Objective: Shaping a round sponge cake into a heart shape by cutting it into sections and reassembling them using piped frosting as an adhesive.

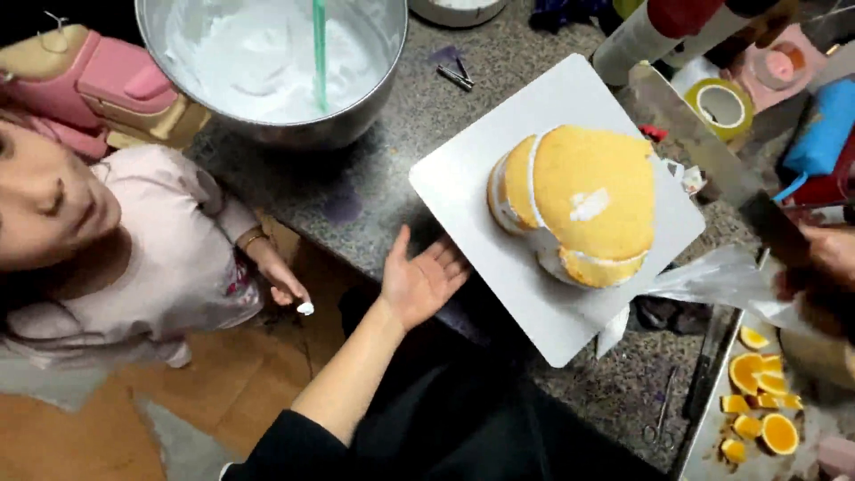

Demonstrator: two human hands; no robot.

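- The left hand [420, 278] lies palm up and fingers spread at the lower-left edge of the square white cake board [499, 191], its grip apart and holding nothing – the fingertips just under or against the board's edge.
- The right hand [824, 267], at the right edge of the frame, is partly out of view; its grip seems closed on the dark handle of a long flat metal blade [704, 147], though the fingers are too blurred to be sure.
- The round yellow sponge cake with white cream between its layers [579, 200] sits right of centre on the board, the top layer slid askew.
- Judged by its look, the cake is soft, light and easily crushed, and the cream makes the layers slippery – better to take hold of the stiff board by its edges or from beneath.
- The board overhangs the speckled grey stone counter [374, 178], so it could tip.
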